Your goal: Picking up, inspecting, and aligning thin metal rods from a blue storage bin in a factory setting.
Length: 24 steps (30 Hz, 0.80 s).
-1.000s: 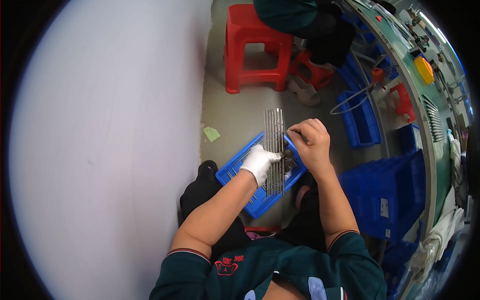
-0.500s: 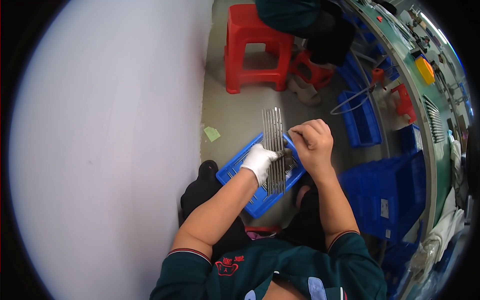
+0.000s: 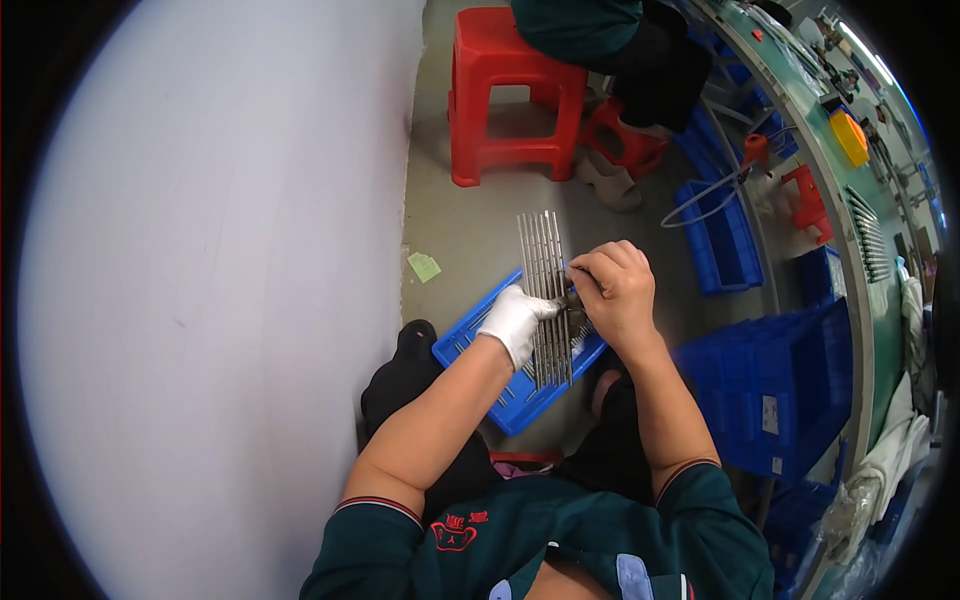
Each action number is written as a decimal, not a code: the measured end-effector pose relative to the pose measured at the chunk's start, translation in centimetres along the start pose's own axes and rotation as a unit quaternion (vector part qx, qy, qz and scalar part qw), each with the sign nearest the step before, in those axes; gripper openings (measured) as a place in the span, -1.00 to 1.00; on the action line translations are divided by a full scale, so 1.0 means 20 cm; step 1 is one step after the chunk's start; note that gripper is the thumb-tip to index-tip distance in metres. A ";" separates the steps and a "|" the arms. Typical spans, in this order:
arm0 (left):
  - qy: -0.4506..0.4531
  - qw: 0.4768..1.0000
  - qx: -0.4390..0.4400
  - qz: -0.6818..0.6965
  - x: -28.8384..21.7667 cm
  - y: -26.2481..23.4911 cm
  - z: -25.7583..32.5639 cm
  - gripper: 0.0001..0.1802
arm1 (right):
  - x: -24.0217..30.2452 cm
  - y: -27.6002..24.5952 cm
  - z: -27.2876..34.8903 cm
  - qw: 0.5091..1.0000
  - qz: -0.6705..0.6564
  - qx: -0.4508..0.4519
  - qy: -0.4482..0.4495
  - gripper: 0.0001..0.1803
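Note:
A white glove with dark, soiled fingertips covers my left hand. It is closed around several thin metal rods, fanned side by side and standing nearly lengthwise in front of me. My bare right hand is at the right edge of the rods, its thumb and forefinger pinched beside the outermost one. Whatever that pinch holds is too small to make out. Below both hands a blue plastic bin contains more metal rods and small parts, partly hidden by my left hand and the bundle.
A white wall runs along my left. Ahead are a red stool, a seated person's legs and a beige clog. On the right, blue crates stand by a green workbench holding a row of rods.
My right hand has moved slightly left, bringing its pinched fingers closer to the rods. The bundle's upper end has shifted a little left; my left hand keeps its grip.

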<state>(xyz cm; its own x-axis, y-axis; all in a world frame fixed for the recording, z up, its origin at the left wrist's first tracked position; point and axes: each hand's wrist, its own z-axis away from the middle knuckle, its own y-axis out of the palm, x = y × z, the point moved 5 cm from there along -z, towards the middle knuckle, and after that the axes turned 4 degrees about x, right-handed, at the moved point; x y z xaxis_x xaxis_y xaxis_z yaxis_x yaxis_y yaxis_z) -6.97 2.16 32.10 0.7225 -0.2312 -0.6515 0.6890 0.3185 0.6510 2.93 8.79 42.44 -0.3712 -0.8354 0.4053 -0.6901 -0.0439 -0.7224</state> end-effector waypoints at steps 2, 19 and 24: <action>-0.002 1.000 0.006 0.012 0.00 0.00 0.00 -0.66 | 0.00 0.00 0.00 1.000 0.000 -0.002 -0.006 -0.92; -0.007 0.999 -0.012 0.047 0.00 0.01 0.00 -0.67 | 0.01 0.01 0.00 0.999 -0.023 -0.031 -0.012 -0.90; 0.014 0.991 -0.001 0.134 -0.05 -0.01 -0.02 -0.73 | 0.04 -0.04 -0.02 0.997 -0.061 -0.037 0.032 -0.93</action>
<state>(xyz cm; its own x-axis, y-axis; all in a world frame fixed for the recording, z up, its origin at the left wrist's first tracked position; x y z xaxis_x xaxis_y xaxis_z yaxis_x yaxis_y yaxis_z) -7.84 2.66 32.37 0.8780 -0.1118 -0.4654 0.4717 0.3665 0.8020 3.00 8.28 43.65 -0.3182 -0.7896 0.5246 -0.7755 -0.1016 -0.6232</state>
